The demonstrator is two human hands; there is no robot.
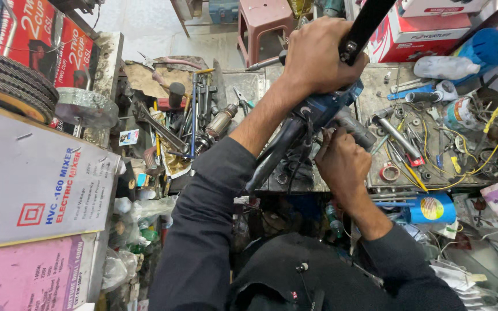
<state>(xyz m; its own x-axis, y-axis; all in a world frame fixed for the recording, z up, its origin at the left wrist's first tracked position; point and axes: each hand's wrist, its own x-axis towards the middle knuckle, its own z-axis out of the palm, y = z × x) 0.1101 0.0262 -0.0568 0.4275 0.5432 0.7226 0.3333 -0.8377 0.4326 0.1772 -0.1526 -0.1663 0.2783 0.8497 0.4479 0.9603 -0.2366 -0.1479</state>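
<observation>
Gripping blue power tool (324,109) w/ both hands, centre of frame, over cluttered metal workbench (376,92). Left hand (318,55) clamped shut round tool's top, next to black bar handle (364,26) running up to far right. Right hand (341,161) closed on grey front end of tool (355,131), fingers curled, just below the left; hands near each other, not touching. Black cable (275,152) hanging off tool toward near side. Bench packed: wrenches & drivers (185,115) to left, yellow wires (479,155) and small parts to right, blue can (430,208) near right. Cardboard boxes (36,190) stacked near left, grinding discs (12,80) on top. Pink plastic stool (263,20) on far floor. Tool's working end hidden behind hands; can't tell exact tool type.
</observation>
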